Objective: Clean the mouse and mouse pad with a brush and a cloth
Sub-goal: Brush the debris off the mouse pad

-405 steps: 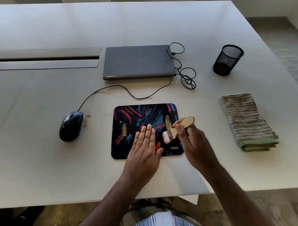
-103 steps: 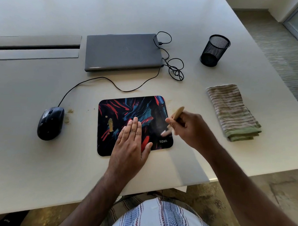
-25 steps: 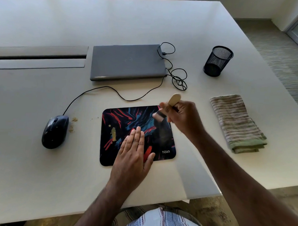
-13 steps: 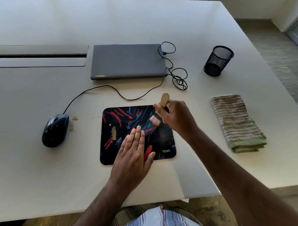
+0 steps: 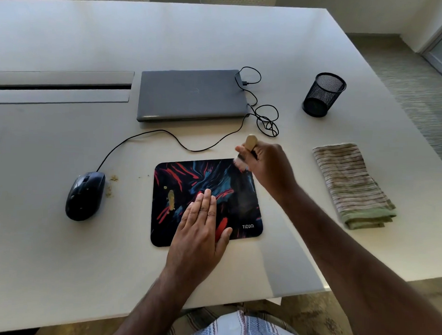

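While the pad [image 5: 206, 192] is pinned flat at its 6 o'clock edge by the left hand [image 5: 200, 231], fingers straight and together, the brush [image 5: 245, 153] is gripped by the right hand [image 5: 267, 166], fingers curled round its handle. Bristles are seen at the pad's 1 o'clock corner. A tan smear is visible at the pad's 9 o'clock side. The mouse [image 5: 85, 195] is parked at 9 o'clock of the pad, crumbs just beside it. The cloth [image 5: 352, 184] is folded at 3 o'clock, untouched. The mesh cup [image 5: 322, 94] sits at 1 o'clock; its contents cannot be told. The laptop [image 5: 192, 93] is closed at 12 o'clock.
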